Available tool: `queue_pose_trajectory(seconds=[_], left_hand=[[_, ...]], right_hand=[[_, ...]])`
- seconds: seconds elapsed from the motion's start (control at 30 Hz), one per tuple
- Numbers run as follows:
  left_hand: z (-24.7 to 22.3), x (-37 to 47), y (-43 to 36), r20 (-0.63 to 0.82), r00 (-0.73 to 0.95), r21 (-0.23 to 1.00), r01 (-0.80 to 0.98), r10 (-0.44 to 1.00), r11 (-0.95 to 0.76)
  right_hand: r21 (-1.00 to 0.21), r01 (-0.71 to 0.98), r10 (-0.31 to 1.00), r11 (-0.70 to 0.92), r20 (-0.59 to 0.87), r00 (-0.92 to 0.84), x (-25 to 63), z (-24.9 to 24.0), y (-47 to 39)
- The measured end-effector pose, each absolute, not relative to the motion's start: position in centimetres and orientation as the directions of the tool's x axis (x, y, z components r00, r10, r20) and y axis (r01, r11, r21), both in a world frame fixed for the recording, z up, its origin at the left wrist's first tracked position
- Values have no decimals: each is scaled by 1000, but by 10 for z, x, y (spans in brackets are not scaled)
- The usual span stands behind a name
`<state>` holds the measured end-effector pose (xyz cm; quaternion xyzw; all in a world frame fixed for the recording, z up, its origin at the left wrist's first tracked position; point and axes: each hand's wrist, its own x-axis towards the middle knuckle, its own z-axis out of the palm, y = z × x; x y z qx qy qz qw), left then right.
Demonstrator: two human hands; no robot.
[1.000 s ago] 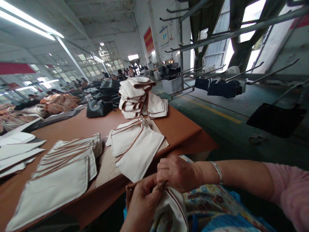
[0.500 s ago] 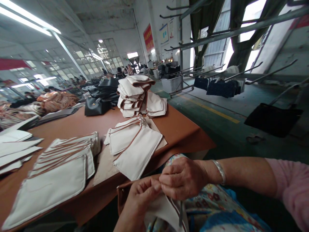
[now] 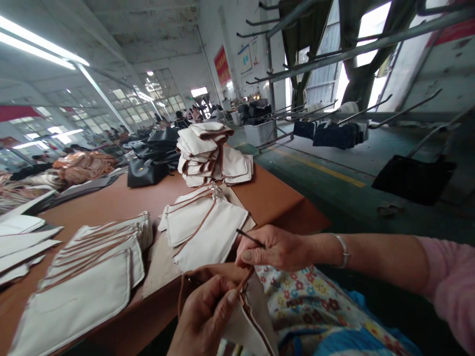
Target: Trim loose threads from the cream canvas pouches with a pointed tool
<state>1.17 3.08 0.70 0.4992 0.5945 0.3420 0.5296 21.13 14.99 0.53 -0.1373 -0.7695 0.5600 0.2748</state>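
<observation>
Over my lap is a cream bag piece (image 3: 247,316) with brown trim and a brown inner side, its upper part bent open. My left hand (image 3: 210,311) is closed on its edge, thumb on top beside the trimmed seam. My right hand (image 3: 276,249) is closed around a thin dark rod-like tool (image 3: 250,238), whose tip points up and left. Its curled fingers are right by the upper corner of the piece; whether they also pinch it I cannot tell. The lower part of the bag piece runs out of the picture.
On the brown table (image 3: 276,190), overlapping cream pieces (image 3: 85,301) lie left, more cream pieces (image 3: 211,227) in front. Behind stand a stack of cream pieces (image 3: 200,148) and black bags (image 3: 146,170). A metal rack (image 3: 272,74) with hanging bags stands right.
My right hand has drawn slightly up from my left fingers, and the dark tool has swung from pointing down to pointing up-left. My left hand keeps hold of the bag piece, moved slightly lower.
</observation>
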Motion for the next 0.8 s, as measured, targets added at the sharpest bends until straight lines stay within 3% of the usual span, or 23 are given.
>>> queue_pose_trajectory(seconds=[0.3,0.5,0.6,0.7,0.8], left_hand=[[29,14,31,35,25,792,609,999,-43],[22,16,34,167,14,655,746,986,-121],[14,6,37,12,16,745,667,1000,-20],[12,-5,38,-194,144,903,413,970,119],[16,-10,38,-230,281,964,196,932,179]], right_hand=[[-947,-58,242,317,140,-960,192,12,159],[-711,-5,310,703,313,-898,187,4,153],[-802,-8,335,598,259,-906,189,-3,153],[-918,-39,335,394,183,-924,191,-7,154],[-943,-64,342,327,181,-922,191,-5,153]])
